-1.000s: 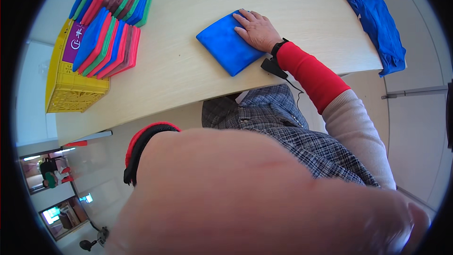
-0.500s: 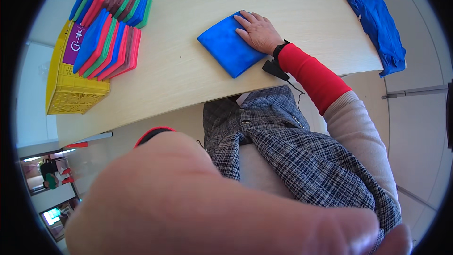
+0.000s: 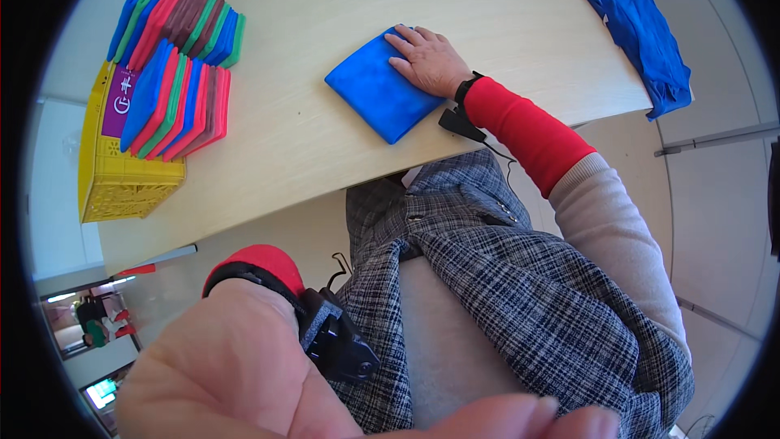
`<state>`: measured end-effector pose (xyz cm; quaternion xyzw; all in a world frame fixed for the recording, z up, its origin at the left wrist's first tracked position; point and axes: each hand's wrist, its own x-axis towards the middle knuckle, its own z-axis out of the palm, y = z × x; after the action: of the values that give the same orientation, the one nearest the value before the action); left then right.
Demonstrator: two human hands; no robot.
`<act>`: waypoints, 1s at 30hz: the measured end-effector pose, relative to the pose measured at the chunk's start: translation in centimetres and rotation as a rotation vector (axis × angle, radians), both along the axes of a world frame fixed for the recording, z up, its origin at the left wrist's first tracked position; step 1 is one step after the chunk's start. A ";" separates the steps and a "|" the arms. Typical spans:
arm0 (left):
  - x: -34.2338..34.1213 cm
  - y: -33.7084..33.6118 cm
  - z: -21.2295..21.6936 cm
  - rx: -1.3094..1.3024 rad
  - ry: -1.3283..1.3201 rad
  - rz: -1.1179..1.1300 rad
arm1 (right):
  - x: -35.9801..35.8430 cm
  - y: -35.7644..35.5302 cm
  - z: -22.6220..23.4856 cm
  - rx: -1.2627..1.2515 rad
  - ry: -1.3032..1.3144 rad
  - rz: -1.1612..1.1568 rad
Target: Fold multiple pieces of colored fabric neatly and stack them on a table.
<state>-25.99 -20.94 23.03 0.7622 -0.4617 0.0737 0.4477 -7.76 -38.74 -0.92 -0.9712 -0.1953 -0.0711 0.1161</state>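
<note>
Palm first: our left hand (image 3: 244,374) is raised right up close to the camera, fingers spread loosely and holding nothing, a black strap and clip at its wrist below a red cuff. It hangs well apart from the worktop (image 3: 325,57), so all the work sits with the other side.

Beyond it, our right hand (image 3: 429,61) lies flat and open on a folded blue cloth (image 3: 378,93), fingers splayed over the cloth's far corner. We judge the flat press is there to pin the square down and keep its folds from springing up. The cloth lies near the worktop's front edge, under and to the left of that hand.

Farther left of the right hand, well apart, stand rows of folded cloths (image 3: 175,73) on edge in blue, green, red and brown, packed like files so each colour shows. Under them sits a yellow crate (image 3: 122,187), with a purple rectangular label (image 3: 120,102) with pale markings along its top.

Far right of the hand, loose blue fabric (image 3: 642,32) drapes over the worktop's edge.
</note>
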 end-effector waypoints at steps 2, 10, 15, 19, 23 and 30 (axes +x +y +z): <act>-0.1 0.1 -0.3 -0.007 0.000 0.013 | -0.1 0.0 -0.1 -0.004 0.004 0.001; -0.2 0.5 -0.9 -0.020 -0.024 0.045 | 0.2 -0.1 0.1 0.003 -0.008 -0.004; -0.1 0.2 -0.7 -0.027 -0.053 0.042 | -0.2 -0.1 0.1 -0.013 -0.001 -0.007; -0.2 0.1 -1.0 -0.039 -0.065 0.043 | -0.1 -0.1 0.1 -0.016 -0.003 -0.007; -0.6 0.0 -1.5 -0.054 -0.070 0.054 | -0.1 -0.2 -0.1 -0.021 -0.004 -0.007; -1.0 0.4 -2.1 -0.074 -0.099 0.076 | -0.2 0.2 -0.3 -0.015 -0.010 -0.004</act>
<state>-27.03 -20.53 20.97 0.7575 -0.4511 0.1454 0.4489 -7.91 -38.59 -1.22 -0.9721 -0.1943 -0.0747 0.1080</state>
